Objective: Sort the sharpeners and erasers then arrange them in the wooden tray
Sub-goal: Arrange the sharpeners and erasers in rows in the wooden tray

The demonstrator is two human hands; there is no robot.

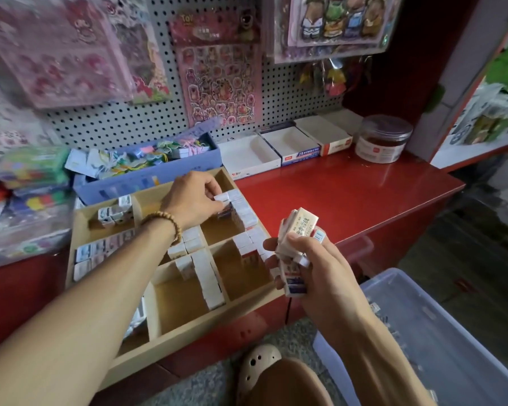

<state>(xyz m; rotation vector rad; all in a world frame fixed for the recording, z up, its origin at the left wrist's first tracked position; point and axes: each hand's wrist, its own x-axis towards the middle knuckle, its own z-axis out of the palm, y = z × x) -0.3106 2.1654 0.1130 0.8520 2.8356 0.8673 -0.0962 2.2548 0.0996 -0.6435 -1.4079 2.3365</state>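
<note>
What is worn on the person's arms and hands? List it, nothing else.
Both forearms are bare, with no sleeves in view. The left hand has a bracelet of round tan wooden beads at the wrist. The right hand and its wrist carry no glove, watch or visible ring.

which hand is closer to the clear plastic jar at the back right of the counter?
Right. The right hand, gripping a bunch of erasers, is in front of the jar near the counter edge. The left hand is farther off to the jar's left, over the wooden tray.
</note>
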